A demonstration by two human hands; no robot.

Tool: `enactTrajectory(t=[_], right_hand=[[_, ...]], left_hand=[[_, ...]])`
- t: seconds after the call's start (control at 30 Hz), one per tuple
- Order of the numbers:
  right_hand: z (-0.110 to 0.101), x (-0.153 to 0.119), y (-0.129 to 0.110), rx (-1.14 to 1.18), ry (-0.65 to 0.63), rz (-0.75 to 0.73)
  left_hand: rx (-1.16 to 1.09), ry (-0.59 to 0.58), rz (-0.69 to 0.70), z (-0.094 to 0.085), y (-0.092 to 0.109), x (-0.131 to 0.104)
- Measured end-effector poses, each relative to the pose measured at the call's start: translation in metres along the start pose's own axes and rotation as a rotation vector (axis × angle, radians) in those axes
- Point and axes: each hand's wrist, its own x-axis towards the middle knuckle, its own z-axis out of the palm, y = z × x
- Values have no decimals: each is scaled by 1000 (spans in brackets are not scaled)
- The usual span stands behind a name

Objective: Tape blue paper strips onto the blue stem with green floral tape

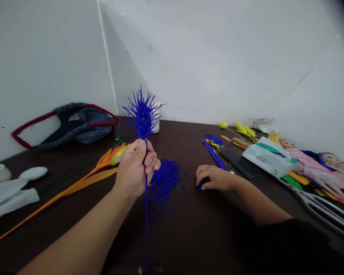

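Note:
My left hand (136, 166) is closed around the thin stem (146, 225) of a blue artificial wheat ear (143, 118), held upright just under its spiky head. The stem runs straight down toward the table's near edge. Behind that hand lies a loose pile of small blue pieces (166, 177), partly hidden by it. To the right of the pile, my right hand (215, 177) rests low at the tabletop with its fingers curled. A small blue piece (200, 187) shows at its fingertips, mostly covered by them.
Left of my arm lie an orange wheat stalk (83, 176) and a denim bag with red handles (88, 124). On the right are a blue ribbon (215, 152), a black flat object (239, 163), a white packet (269, 156), yellow wheat ears (245, 130), dolls (309, 160) and scissors (326, 214).

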Motion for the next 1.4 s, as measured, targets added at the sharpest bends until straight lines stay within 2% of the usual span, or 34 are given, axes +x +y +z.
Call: enactTrajectory(t=[0.23,0.37,0.43,0.5,0.57,0.6,0.67,0.77,0.87,0.97,1.17,1.4], right_hand=[[2,-1,-8,70,55,7],[7,-1,-13,129,128,54],[8,3,-18,214,243,97],[5,11,-29,437,453,104],[-5,21,-46,689,644,51],[-11,26,-57,747,686,11],[-27,37,-82,650,662,-62],[-49,51,-116,310,574,-184],[-59,63,-133,161,564,-295],[-57,71,-136,101,566,-328],[-50,76,-133,43,679,-257],[-42,79,-134,-22,762,-310]], left_hand=[[20,10,-26,-1,-2,0],[14,6,-42,0,-3,0],[4,6,-57,0,-3,-1],[-4,5,-79,1,-4,-2],[-1,9,-102,1,-5,-2],[3,5,-119,2,-6,-2],[12,2,-125,1,-7,-2],[39,-3,-136,0,-10,-1],[38,-4,-167,-1,-12,-1],[13,0,-193,-2,-14,-2],[24,-19,-209,-3,-14,-2],[41,-39,-189,-5,-13,-1]])
